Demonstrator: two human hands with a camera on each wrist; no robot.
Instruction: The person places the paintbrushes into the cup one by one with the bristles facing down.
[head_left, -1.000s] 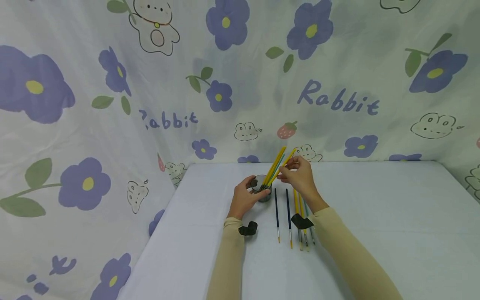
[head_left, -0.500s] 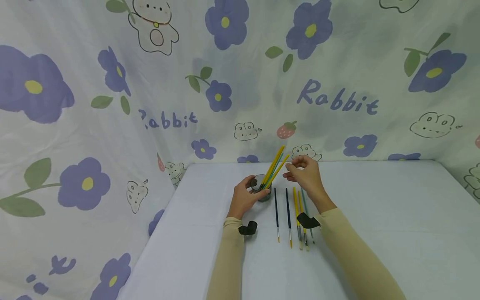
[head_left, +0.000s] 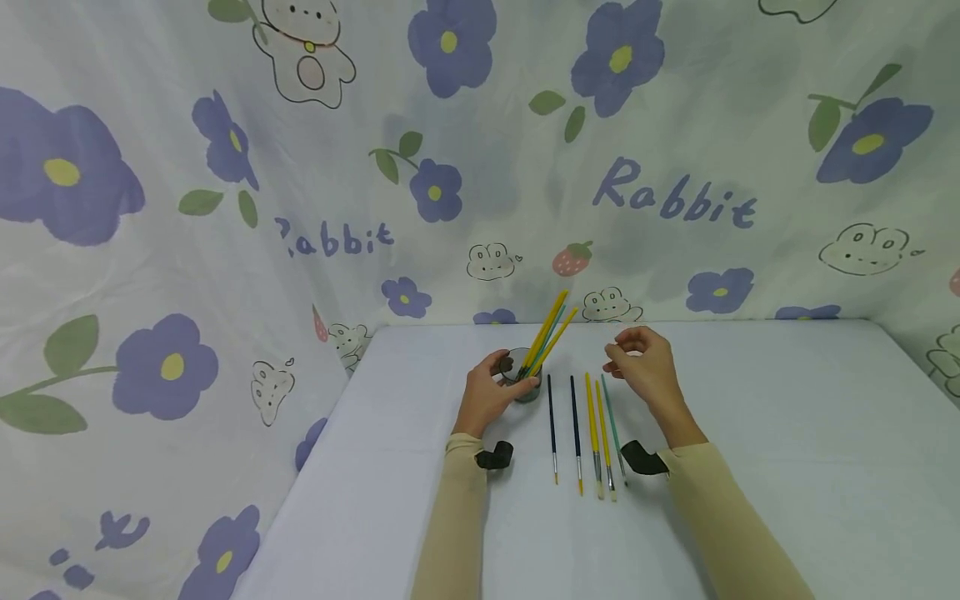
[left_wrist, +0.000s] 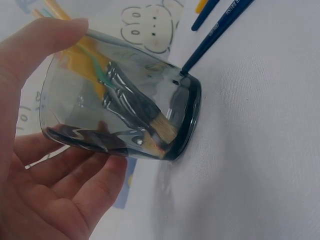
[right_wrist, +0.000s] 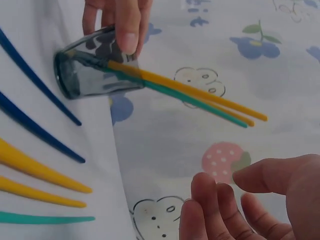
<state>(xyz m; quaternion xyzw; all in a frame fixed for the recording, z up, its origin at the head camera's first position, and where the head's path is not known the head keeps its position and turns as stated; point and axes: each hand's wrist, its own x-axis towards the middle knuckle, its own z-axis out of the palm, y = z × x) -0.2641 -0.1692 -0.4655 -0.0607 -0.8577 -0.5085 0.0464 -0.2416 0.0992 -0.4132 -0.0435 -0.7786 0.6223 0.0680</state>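
Observation:
My left hand (head_left: 486, 398) grips a tinted glass tumbler (left_wrist: 65, 95), thumb on one side near the rim and fingers on the other. Inside lean yellow-handled paintbrushes (right_wrist: 200, 92) and a teal-handled paintbrush (right_wrist: 200, 104), bristles down and handles sticking out past the rim. To the right of the row of brushes, my right hand (head_left: 648, 367) hovers over the table with loosely bent fingers and nothing in them. Between the hands lie dark blue paintbrushes (head_left: 576, 429), yellow paintbrushes (head_left: 592, 417) and a teal paintbrush (head_left: 612, 425), handles pointing away from me.
A white-covered table (head_left: 787, 467) spreads under everything. Behind it hangs a curtain (head_left: 517, 167) printed with purple flowers and rabbits. Black wrist mounts (head_left: 495, 456) sit at both sleeve cuffs.
My right hand has let go of a yellow paintbrush, which now leans in the tumbler. That hand has then drawn back to the right. The left hand keeps its grip.

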